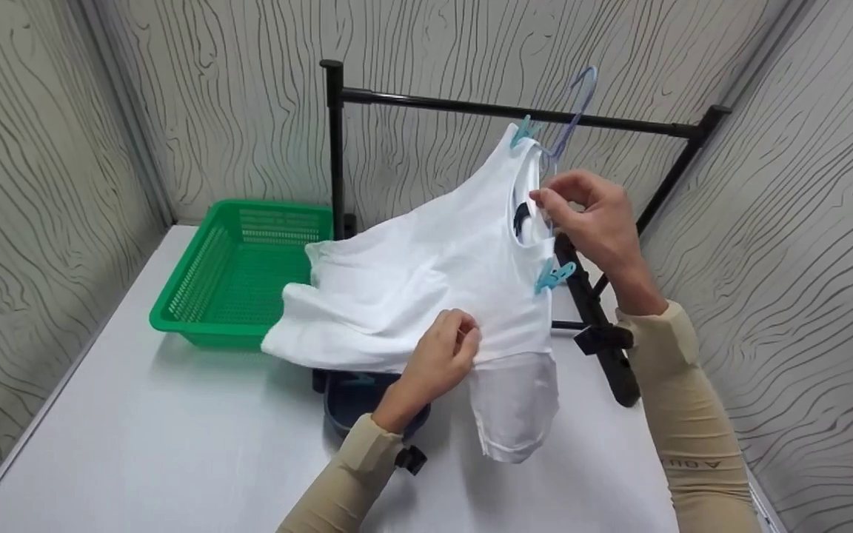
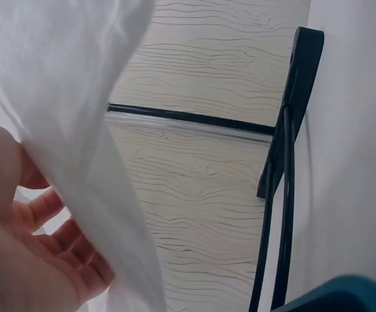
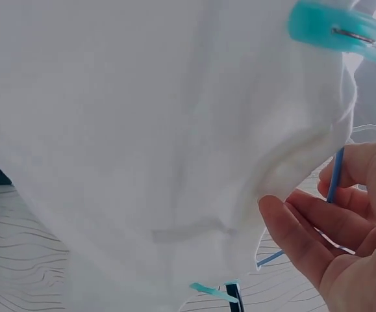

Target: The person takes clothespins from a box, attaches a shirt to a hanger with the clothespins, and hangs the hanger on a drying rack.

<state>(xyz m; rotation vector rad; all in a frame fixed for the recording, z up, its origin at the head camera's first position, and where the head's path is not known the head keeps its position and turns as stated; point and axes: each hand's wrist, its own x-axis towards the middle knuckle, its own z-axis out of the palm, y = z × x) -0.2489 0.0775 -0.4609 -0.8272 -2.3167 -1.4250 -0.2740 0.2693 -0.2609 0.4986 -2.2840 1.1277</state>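
A white T-shirt hangs sideways on a blue hanger, whose hook is at the rack's top bar. Two teal clothespins clip its shoulders, one near the hook and one lower. My right hand is at the neckline, thumb and fingertips pinching the collar edge; in the right wrist view the hanger's blue wire passes by the fingers. My left hand is lower, beside the near sleeve, thumb and fingers curled at the cloth. In the left wrist view the shirt partly covers that grip.
The black rack stands behind the shirt, its foot on the right of the white table. At left is a green basket, overlapped by the shirt hem. A dark blue bowl with a teal clothespin sits under the shirt.
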